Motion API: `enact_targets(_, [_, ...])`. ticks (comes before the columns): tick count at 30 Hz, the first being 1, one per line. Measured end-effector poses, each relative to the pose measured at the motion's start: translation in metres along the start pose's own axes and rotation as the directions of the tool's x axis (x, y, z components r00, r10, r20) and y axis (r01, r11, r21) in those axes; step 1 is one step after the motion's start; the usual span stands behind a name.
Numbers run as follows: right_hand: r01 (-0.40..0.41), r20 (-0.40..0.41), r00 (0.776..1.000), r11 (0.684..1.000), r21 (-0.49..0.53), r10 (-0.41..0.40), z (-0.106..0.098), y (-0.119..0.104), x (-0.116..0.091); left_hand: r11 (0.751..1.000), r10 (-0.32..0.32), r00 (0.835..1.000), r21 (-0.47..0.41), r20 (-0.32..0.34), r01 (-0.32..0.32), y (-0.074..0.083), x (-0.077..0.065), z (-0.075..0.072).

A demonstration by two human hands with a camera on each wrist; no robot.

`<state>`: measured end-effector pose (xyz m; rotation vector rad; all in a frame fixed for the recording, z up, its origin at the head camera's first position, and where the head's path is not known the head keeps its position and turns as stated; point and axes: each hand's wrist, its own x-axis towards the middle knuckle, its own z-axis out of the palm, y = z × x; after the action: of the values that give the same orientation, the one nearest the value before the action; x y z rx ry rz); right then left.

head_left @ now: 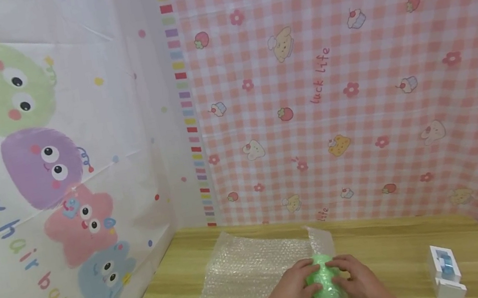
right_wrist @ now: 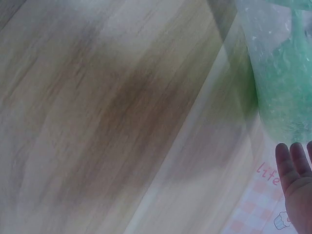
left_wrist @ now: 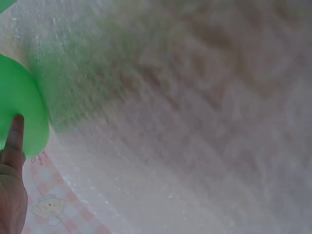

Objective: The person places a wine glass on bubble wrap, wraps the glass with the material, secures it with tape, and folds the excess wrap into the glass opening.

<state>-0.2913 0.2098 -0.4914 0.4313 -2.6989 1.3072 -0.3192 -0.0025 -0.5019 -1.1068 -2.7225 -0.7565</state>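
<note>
Green object (head_left: pixel 325 278), shape obscured by bubble wrap (head_left: pixel 252 270) cut off below; left hand (head_left: pixel 292 285), right hand (head_left: pixel 359 280) clasp it.

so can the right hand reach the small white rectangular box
Probably yes: only wooden tabletop shows between the right hand and white box, though the hand touches the green bubble-wrapped object.

a table corner walled in by cartoon sheets

a wood-grain tabletop (head_left: pixel 390 265) fills a nook lined with playful prints: on the left a creased white sheet (head_left: pixel 121 114) with big-eyed cartoon blobs and the words "hair ball", at the back a pink checked sheet (head_left: pixel 343 115) with strawberries, cupcakes and "luck life". whether it stands in a home, shop or workshop cannot be told.
</note>
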Motion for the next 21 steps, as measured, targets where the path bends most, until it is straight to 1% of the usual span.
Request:
enact_targets(3, [-0.03, -0.039, 0.999, 0.999, 0.012, 0.03, 0.0025, -0.0025, -0.0009, 0.998, -0.031, 0.999, -0.053, 0.006, 0.032, 0.0, -0.0017, 0.0])
enact_targets(6, [-0.052, -0.064, 0.997, 0.999, 0.011, 0.053, 0.0044, -0.0035, -0.0008, 0.991, -0.069, 0.998, -0.115, 0.015, 0.07, -0.0002, -0.0024, 0.0003])
enact_targets(9, [-0.075, -0.071, 0.995, 0.997, 0.007, 0.075, 0.0042, -0.0041, -0.0008, 0.981, -0.102, 0.994, -0.164, 0.027, 0.105, -0.0004, -0.0016, 0.001])
enact_targets(11, [-0.075, -0.069, 0.995, 0.997, 0.0, 0.075, 0.0033, -0.0045, -0.0005, 0.975, -0.116, 0.993, -0.187, 0.035, 0.121, -0.0003, -0.0016, 0.0008])
enact_targets(14, [-0.064, -0.064, 0.996, 0.998, -0.017, 0.063, 0.0022, -0.0051, -0.0002, 0.972, -0.117, 0.993, -0.204, 0.033, 0.121, -0.0008, -0.0014, 0.0007])
enact_targets(15, [-0.056, -0.062, 0.997, 0.998, -0.022, 0.055, 0.002, -0.0054, -0.0002, 0.972, -0.111, 0.993, -0.203, 0.03, 0.115, -0.0009, -0.0017, 0.0005])
enact_targets(17, [-0.041, -0.06, 0.997, 0.998, -0.044, 0.039, 0.002, -0.0062, -0.0003, 0.982, -0.087, 0.996, -0.168, 0.016, 0.088, -0.0016, -0.0021, 0.0005])
enact_targets(19, [-0.025, -0.058, 0.998, 0.997, -0.073, 0.02, 0.0028, -0.0069, -0.0002, 0.991, -0.059, 0.998, -0.119, 0.004, 0.059, -0.0025, -0.0026, 0.0008])
enact_targets(21, [0.001, -0.058, 0.998, 0.993, -0.119, -0.008, 0.0042, -0.007, 0.0001, 0.998, -0.04, 0.999, -0.044, -0.002, 0.039, -0.0021, -0.0034, 0.0006])
